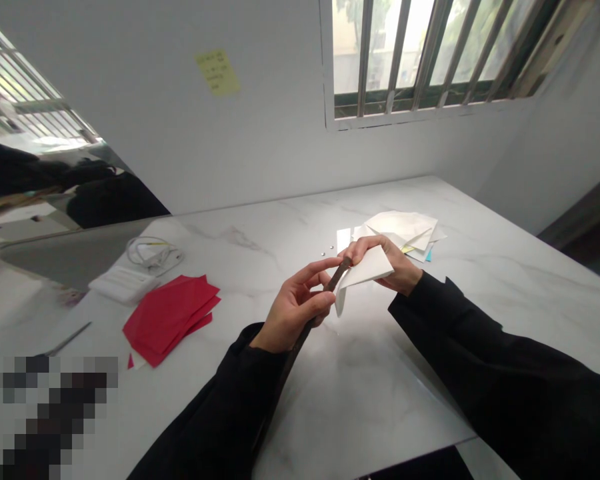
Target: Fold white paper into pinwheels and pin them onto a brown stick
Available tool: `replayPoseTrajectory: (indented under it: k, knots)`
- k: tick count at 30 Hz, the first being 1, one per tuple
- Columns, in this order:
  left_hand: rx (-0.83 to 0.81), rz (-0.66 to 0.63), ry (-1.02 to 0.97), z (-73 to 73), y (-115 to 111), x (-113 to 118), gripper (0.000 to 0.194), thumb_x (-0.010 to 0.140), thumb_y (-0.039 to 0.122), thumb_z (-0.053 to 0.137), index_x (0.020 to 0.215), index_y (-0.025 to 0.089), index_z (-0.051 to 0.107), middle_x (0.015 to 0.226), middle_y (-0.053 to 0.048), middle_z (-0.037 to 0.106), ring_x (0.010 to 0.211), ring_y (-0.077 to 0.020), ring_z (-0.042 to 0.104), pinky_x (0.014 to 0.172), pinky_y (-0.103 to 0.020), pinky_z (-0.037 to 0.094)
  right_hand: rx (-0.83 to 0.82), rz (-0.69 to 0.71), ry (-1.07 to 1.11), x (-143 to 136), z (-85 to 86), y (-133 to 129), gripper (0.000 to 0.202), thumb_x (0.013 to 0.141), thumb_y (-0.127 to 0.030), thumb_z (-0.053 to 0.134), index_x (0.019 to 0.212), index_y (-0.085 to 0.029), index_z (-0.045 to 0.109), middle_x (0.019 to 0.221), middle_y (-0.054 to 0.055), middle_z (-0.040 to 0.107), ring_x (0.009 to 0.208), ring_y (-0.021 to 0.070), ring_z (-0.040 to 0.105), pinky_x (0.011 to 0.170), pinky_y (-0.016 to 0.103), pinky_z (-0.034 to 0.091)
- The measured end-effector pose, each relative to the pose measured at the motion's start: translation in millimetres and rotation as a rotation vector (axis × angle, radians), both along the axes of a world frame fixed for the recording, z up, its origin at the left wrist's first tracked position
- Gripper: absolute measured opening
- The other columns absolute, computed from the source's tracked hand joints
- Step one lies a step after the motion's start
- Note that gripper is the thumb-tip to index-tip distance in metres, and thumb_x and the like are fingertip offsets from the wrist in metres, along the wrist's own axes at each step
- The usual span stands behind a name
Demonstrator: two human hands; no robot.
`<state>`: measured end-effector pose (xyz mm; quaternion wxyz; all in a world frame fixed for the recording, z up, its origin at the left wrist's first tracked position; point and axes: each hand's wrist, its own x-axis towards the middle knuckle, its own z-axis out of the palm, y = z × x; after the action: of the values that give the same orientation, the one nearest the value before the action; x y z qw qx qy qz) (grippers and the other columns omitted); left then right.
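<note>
Over the middle of the table, my left hand (300, 307) is closed with thumb and fingers on a long dark brown strip (331, 280). The strip trails down past my left sleeve toward the front edge. My right hand (385, 257) grips a cream folded piece (370, 269), which looks like stiff paper or felt. The strip's upper end lies against this piece near my right fingertips. My left thumb touches the cream piece's lower corner. Some fingers of my right hand are hidden behind it. A pile of cream pieces (405, 227) lies just beyond my right hand.
Red pieces (170, 317) lie stacked at left, near a white box (125, 283) and coiled white cable (155, 253). A slim dark tool (70, 338) rests farther left. Small shiny round bits (323, 253) sit beyond my hands. A wall with a barred window (420, 60) bounds the back.
</note>
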<state>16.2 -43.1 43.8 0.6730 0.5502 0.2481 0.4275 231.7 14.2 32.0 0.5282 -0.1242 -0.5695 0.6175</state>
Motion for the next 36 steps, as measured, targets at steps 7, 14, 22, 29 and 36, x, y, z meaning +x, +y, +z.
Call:
replayPoseTrajectory:
  k: [7, 14, 22, 29, 36]
  knots:
    - [-0.004, 0.032, -0.012, 0.0, 0.9, 1.1, 0.053, 0.080, 0.029, 0.084, 0.131, 0.028, 0.071, 0.080, 0.003, 0.052, 0.049, -0.0026, 0.037, 0.042, -0.018, 0.031, -0.072, -0.017, -0.053, 1.2, -6.1, 0.4, 0.026, 0.071, -0.031, 0.094, 0.080, -0.017, 0.074, 0.086, 0.005, 0.074, 0.079, 0.0178, 0.070, 0.070, 0.031, 0.058]
    - [-0.024, 0.028, -0.007, -3.0, 3.6, -2.4, 0.062, 0.077, 0.026, 0.085, 0.137, 0.030, 0.069, 0.087, 0.000, 0.060, 0.051, -0.0035, 0.041, 0.044, -0.019, 0.034, -0.074, -0.063, -0.068, -1.0, 0.6, -2.6, 0.026, 0.073, -0.033, 0.092, 0.080, -0.017, 0.072, 0.093, 0.006, 0.074, 0.084, 0.0180, 0.067, 0.072, 0.031, 0.056]
    - [-0.041, 0.031, 0.018, -5.6, 4.8, -2.6, 0.075, 0.068, 0.018, 0.088, 0.139, 0.023, 0.065, 0.074, 0.002, 0.059, 0.053, -0.0057, 0.042, 0.046, -0.019, 0.033, -0.164, -0.169, -0.051, -9.1, 0.0, -7.1, 0.028, 0.072, -0.031, 0.092, 0.081, -0.017, 0.069, 0.079, 0.001, 0.068, 0.077, 0.0156, 0.063, 0.070, 0.028, 0.051]
    - [-0.072, 0.087, 0.025, -11.4, 8.4, -1.8, 0.057, 0.063, 0.019, 0.089, 0.117, 0.017, 0.070, 0.066, 0.005, 0.053, 0.051, -0.0051, 0.040, 0.046, -0.019, 0.030, -0.260, -0.164, -0.044, -15.1, -3.1, -7.1, 0.032, 0.071, -0.030, 0.092, 0.093, -0.015, 0.075, 0.086, 0.004, 0.074, 0.078, 0.0166, 0.066, 0.068, 0.028, 0.054]
    - [-0.132, 0.113, -0.016, -22.6, 14.8, 1.7, 0.056, 0.064, 0.018, 0.088, 0.116, 0.019, 0.067, 0.077, 0.003, 0.055, 0.054, -0.0047, 0.040, 0.046, -0.019, 0.028, -0.353, -0.133, -0.040, -16.5, -10.0, -1.1, 0.041, 0.068, -0.034, 0.093, 0.099, -0.015, 0.074, 0.095, 0.008, 0.078, 0.085, 0.0209, 0.072, 0.075, 0.032, 0.060]
